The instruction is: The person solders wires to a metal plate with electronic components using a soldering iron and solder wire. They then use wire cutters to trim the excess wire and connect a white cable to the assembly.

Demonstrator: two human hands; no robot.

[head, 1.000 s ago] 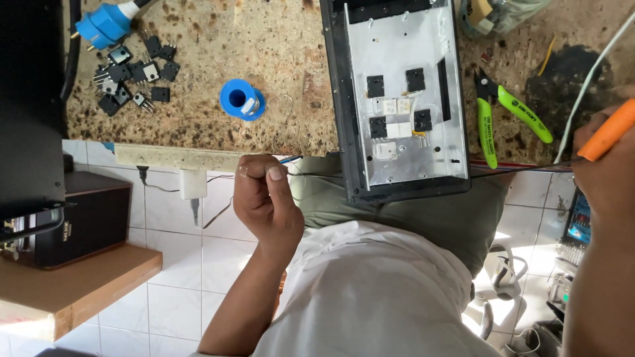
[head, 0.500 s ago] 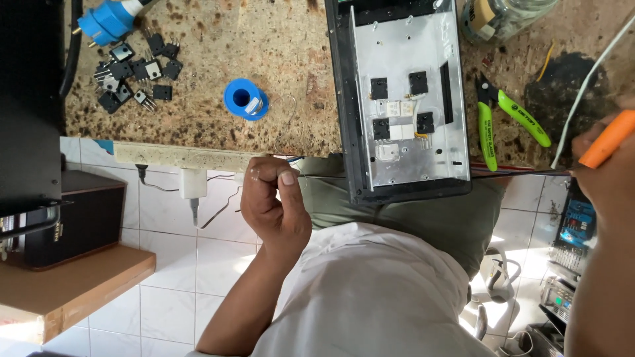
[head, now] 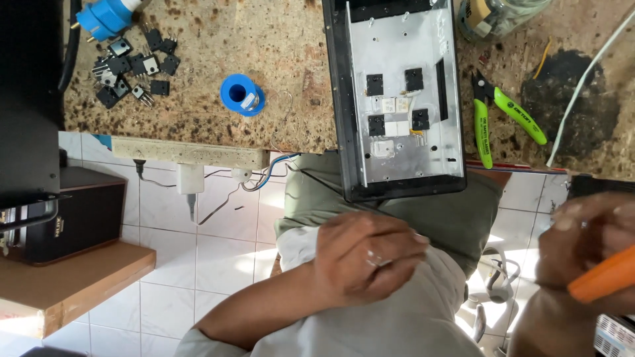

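My left hand (head: 367, 261) rests on my lap against the green trousers, just below the near end of the open black and silver metal chassis (head: 397, 99). Its fingers are curled closed and nothing shows in them. My right hand (head: 585, 248) is at the right edge, blurred, gripping an orange tool handle (head: 605, 277). Inside the chassis sit several black square components and two white ones. The chassis overhangs the speckled stone worktop (head: 284, 59).
A blue solder spool (head: 241, 94), a pile of black transistors (head: 132, 69) and a blue plug (head: 102, 16) lie on the worktop's left. Green cutters (head: 503, 116) and a white cable (head: 589, 86) lie on the right. A black speaker (head: 73, 215) stands on a wooden shelf.
My left hand has dropped from the worktop edge down to my lap. My right hand with the orange tool has moved lower and away from the worktop.
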